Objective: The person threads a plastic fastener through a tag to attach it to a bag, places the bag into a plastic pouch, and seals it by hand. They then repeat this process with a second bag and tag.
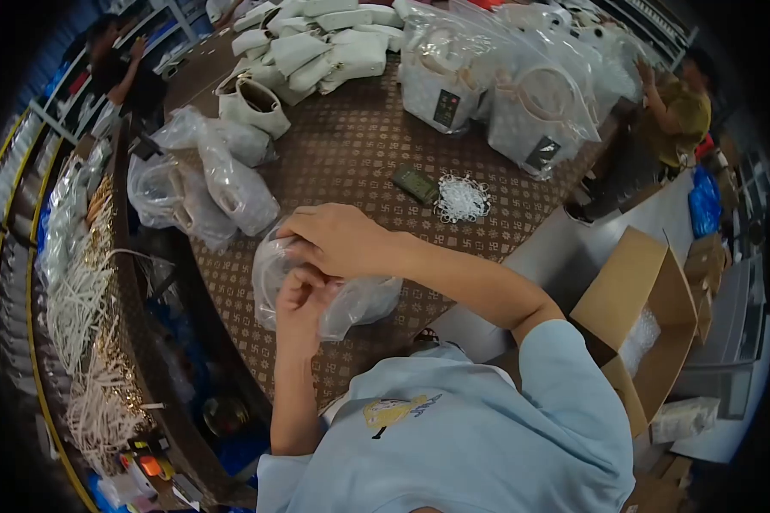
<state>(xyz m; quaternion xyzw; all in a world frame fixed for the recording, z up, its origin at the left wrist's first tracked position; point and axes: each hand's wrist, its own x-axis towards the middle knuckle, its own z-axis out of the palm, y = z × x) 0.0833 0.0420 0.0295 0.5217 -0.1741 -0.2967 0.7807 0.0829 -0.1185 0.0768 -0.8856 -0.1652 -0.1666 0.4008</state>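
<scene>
A clear plastic bag (364, 306) lies on the patterned brown table, directly in front of my body; what it wraps is mostly hidden by my hands. My left hand (304, 295) has its fingers curled against the bag from the near side. Over it, my right hand (338, 238) bends its fingers down onto the plastic on the far side, close to the left fingertips. To the left of both hands sit other plastic-wrapped bags (231, 184). A pile of small white loops (462, 198) and a dark green packet (415, 183) rest beyond my right forearm.
Stacked white handbags (334, 56) cover the table's far side. Bagged handbags (539, 107) stand at the far right. An open cardboard box (633, 316) is beside me on the right. White straps (81, 316) hang along the left. People (672, 111) work at both sides.
</scene>
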